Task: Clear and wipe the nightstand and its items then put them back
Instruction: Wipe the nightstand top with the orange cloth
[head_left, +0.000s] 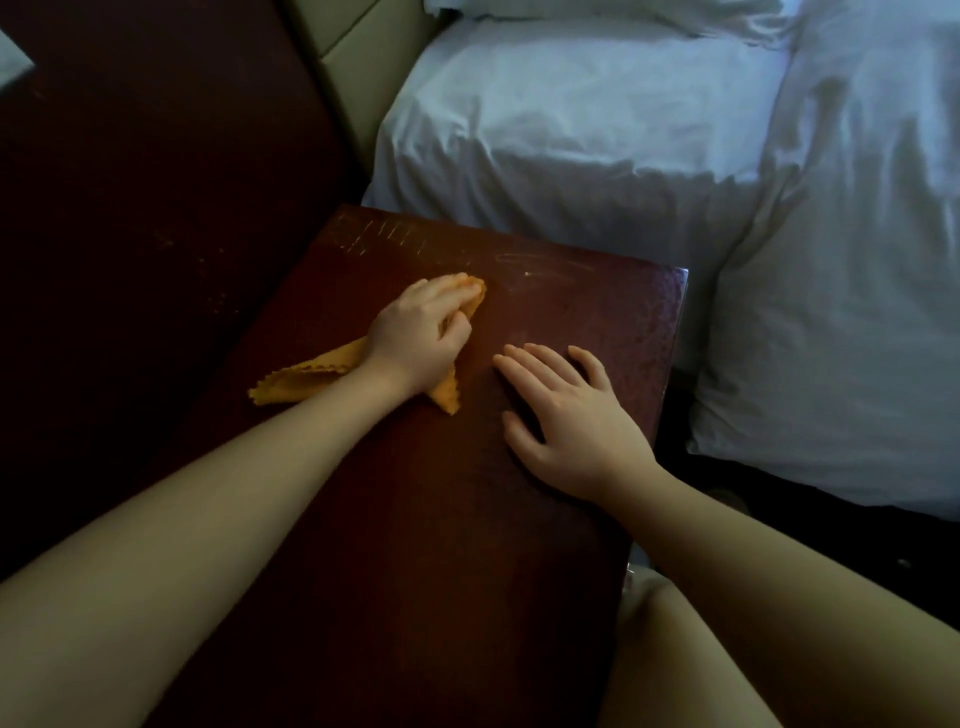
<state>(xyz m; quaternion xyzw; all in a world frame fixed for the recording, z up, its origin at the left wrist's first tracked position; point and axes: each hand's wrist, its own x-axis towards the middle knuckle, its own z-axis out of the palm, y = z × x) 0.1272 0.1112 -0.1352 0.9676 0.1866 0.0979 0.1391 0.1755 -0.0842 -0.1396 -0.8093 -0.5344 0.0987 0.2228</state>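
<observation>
The dark red-brown nightstand top (597, 312) fills the middle of the head view, with nothing standing on it but the cloth. My left hand (421, 327) grips a folded orange cloth (306, 376) and presses it onto the top near its far left part; the cloth's loose end trails back under my wrist. My right hand (566, 410) lies flat on the top to the right, fingers spread and straight, holding nothing. Faint scratch marks show along the top's far edge.
A bed with white sheets (571, 119) and a white duvet (857, 260) borders the nightstand on the far and right sides. A dark wooden panel (130, 208) rises at the left, and a beige padded headboard (358, 62) stands behind. My knee (670, 649) is at the front right corner.
</observation>
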